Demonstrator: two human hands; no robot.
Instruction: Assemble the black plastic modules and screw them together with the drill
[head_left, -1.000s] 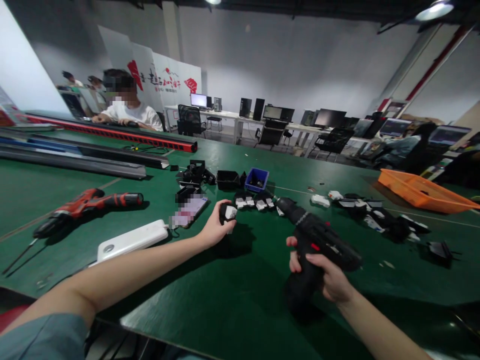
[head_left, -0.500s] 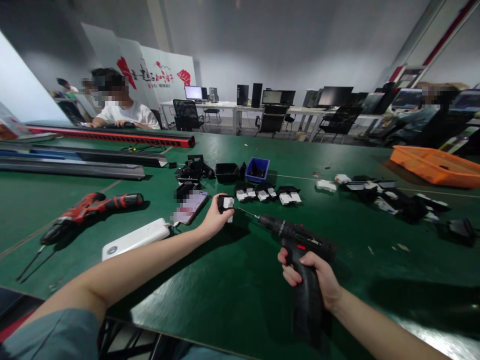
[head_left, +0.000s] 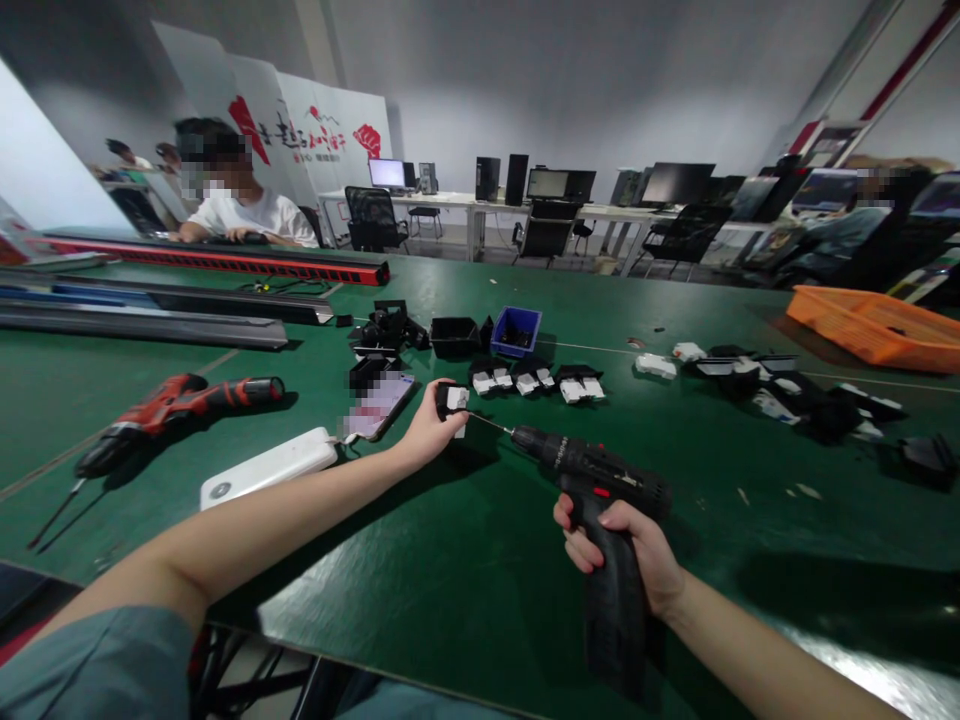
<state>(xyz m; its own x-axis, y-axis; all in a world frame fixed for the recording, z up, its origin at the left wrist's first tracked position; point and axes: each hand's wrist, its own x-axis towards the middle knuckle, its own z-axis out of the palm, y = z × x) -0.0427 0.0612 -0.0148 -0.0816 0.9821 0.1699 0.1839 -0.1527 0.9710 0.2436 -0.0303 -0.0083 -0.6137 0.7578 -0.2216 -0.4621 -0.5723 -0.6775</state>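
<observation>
My left hand [head_left: 426,432] is closed round a small black and white plastic part [head_left: 452,399], held just above the green table [head_left: 465,560]. My right hand [head_left: 622,545] grips the handle of a black cordless drill [head_left: 600,500]. The drill's thin bit [head_left: 489,425] points left and its tip touches the part in my left hand. A row of similar black and white parts [head_left: 534,380] lies just behind.
A red drill [head_left: 169,405], a white power bank [head_left: 266,467] and a phone [head_left: 379,404] lie to the left. Black and blue bins [head_left: 515,331] stand behind. More parts [head_left: 780,385] and an orange tray [head_left: 874,326] are at the right. A person [head_left: 240,215] sits at the far left.
The drill swung down from a raised tilt and its bit came up against the part in my left hand. My left hand stayed about where it was.
</observation>
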